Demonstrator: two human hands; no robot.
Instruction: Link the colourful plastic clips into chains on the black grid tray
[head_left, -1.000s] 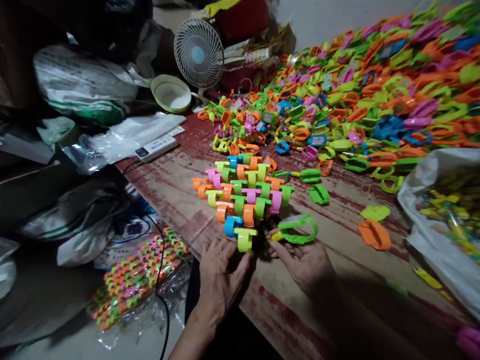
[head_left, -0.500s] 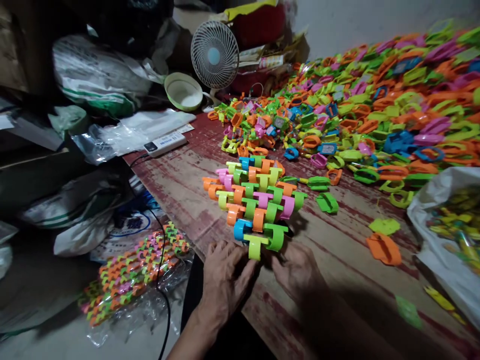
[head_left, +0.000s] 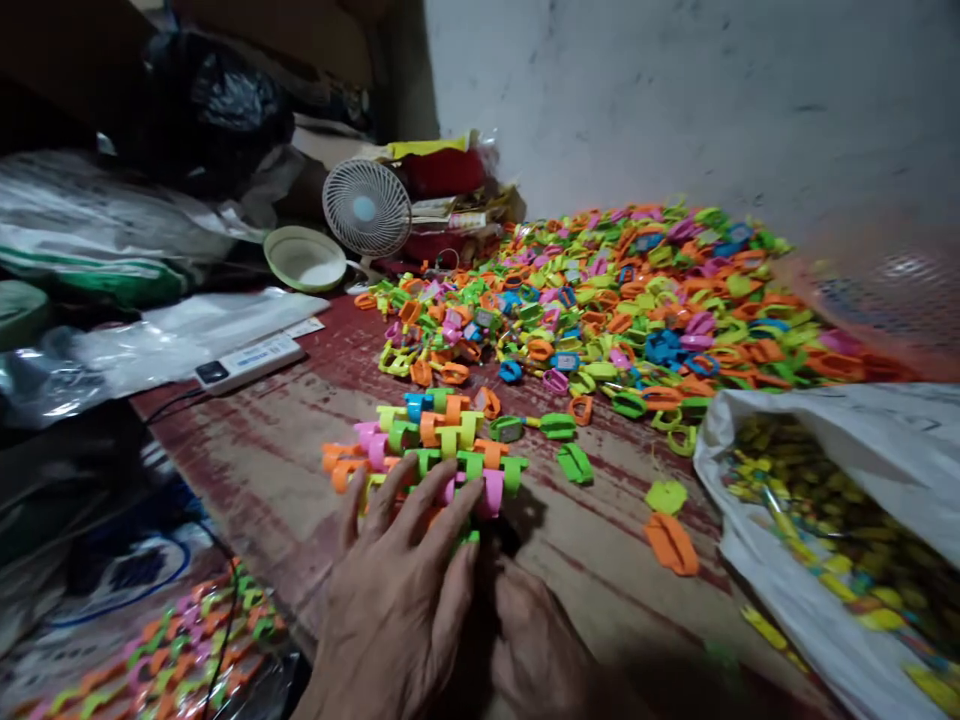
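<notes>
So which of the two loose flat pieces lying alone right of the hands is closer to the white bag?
The yellow-green flat plastic piece, farther back; the orange flat plastic piece lies closer to the camera and farther from the white bag.

No legible text anywhere — the white power strip (head_left: 250, 362) has a dark patch but nothing readable, boxes by the fan (head_left: 367, 208) show print too blurred to make out — same for the bags.

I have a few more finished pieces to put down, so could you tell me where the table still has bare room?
The table is bare between the power strip and the interlocked block under your left hand. A smaller patch lies between the orange piece and your right hand. The loose pile and white bag crowd the far and right side.
</notes>
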